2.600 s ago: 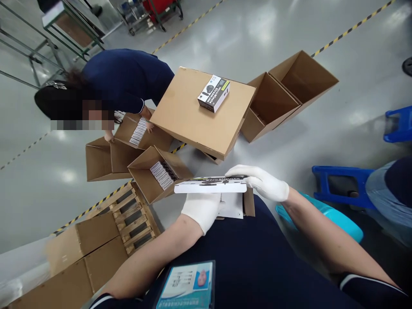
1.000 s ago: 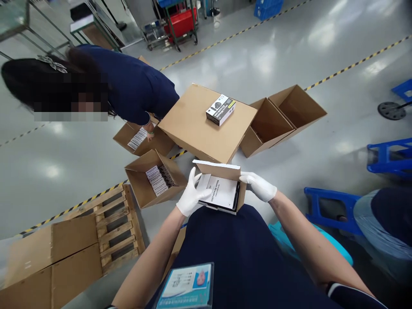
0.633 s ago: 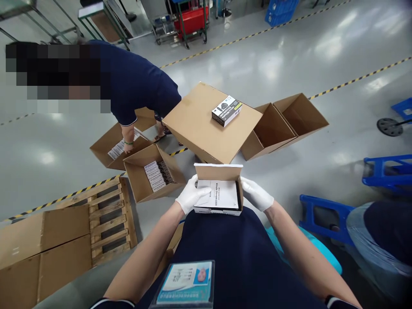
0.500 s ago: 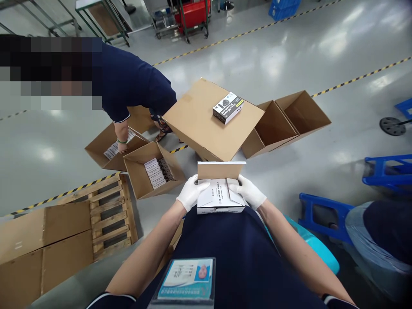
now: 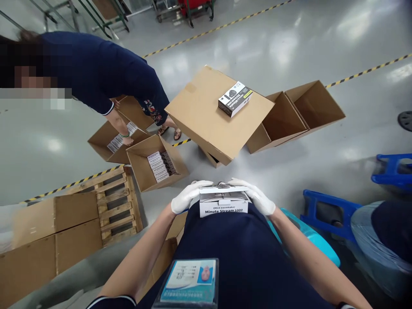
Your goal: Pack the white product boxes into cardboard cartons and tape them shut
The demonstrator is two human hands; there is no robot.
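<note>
A small white cardboard product box was held right over the lap, gripped at both ends. The white-gloved left hand was curled around its left end and the white-gloved right hand around the right, fingers laid across the top flap.

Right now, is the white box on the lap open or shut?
Shut: the lid lies flat on the white box, with the left hand and right hand on it.

Box lid corner under right hand
</note>
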